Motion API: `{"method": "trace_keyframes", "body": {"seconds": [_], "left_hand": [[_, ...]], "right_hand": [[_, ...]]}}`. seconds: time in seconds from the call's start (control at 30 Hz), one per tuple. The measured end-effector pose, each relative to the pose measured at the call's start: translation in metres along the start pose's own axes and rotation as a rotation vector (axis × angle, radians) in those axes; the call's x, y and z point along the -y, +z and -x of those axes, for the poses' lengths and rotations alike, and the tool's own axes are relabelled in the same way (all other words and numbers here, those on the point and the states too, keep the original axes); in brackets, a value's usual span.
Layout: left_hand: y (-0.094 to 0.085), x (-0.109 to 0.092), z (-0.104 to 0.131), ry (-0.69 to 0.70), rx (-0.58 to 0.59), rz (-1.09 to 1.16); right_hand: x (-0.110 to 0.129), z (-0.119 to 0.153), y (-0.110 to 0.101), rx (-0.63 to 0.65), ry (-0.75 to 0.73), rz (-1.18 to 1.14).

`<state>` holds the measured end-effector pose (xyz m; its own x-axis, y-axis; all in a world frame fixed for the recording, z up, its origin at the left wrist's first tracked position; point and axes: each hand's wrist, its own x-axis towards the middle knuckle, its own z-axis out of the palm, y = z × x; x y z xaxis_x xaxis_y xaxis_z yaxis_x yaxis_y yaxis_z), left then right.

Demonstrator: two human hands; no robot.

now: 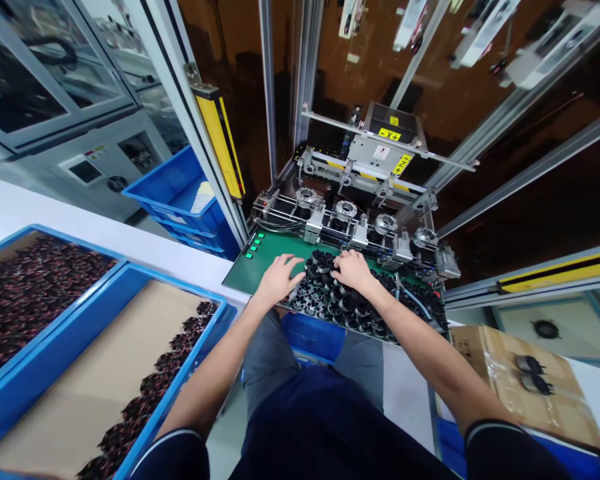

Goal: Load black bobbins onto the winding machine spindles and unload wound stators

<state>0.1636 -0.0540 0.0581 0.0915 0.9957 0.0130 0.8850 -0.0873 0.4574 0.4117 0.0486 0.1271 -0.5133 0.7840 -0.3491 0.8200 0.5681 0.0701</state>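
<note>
Piled on the green work surface (240, 275) are several black and silver ring-shaped parts (325, 301), which look like motor stators. My left hand (280, 279) is at the pile's left end, fingers spread and thumb apart, with nothing visible in it. At the back of the pile, my right hand (353, 270) curls its fingers and thumb over a black stator (325, 261), which its fingers partly hide. Just behind the pile stands a row of metal fixtures (347, 211) with round silver heads.
Blue trays (220, 313) at left hold many dark parts with reddish wires. A cardboard box (545, 380) at right carries two black parts. Yellow light-curtain bars (220, 143) flank the machine opening. Stacked blue bins (175, 187) stand beyond the white table.
</note>
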Motion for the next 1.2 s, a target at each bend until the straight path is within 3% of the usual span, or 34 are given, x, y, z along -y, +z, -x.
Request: {"method": "trace_keyframes", "body": {"seconds": [0.17,0.3,0.43,0.53,0.67,0.77,0.83,0.93,1.0,1.13,1.2], "left_hand": [[0.025,-0.053,-0.058,0.088,-0.013,-0.014],[0.035,-0.062,-0.073,0.114,-0.014,-0.035],[0.025,-0.059,-0.070,0.122,-0.087,0.005],[0.002,-0.057,-0.081,0.095,-0.165,0.047],[-0.037,-0.048,-0.127,0.066,-0.343,0.202],[-0.055,-0.034,-0.171,0.053,-0.432,0.364],[-0.054,-0.022,-0.195,0.012,-0.435,0.372],[-0.041,-0.006,-0.214,-0.069,-0.327,0.309],[-0.030,0.002,-0.217,-0.046,-0.292,0.297],[-0.016,0.007,-0.213,-0.013,-0.397,0.340],[-0.013,0.006,-0.211,-0.036,-0.373,0.336]], "right_hand": [[-0.003,-0.003,0.016,0.063,0.014,0.031],[-0.007,-0.002,0.016,0.021,-0.033,0.004],[-0.039,0.003,0.002,-0.067,-0.123,-0.107],[-0.077,-0.002,-0.014,-0.181,-0.159,-0.225],[-0.127,-0.025,-0.032,-0.418,-0.068,-0.385],[-0.153,-0.048,-0.033,-0.593,0.035,-0.578],[-0.161,-0.062,-0.025,-0.657,0.087,-0.740],[-0.162,-0.078,-0.006,-0.635,0.152,-0.856],[-0.160,-0.084,0.005,-0.615,0.176,-0.869],[-0.159,-0.084,0.014,-0.673,0.226,-0.888],[-0.158,-0.081,0.014,-0.658,0.228,-0.898]]}}
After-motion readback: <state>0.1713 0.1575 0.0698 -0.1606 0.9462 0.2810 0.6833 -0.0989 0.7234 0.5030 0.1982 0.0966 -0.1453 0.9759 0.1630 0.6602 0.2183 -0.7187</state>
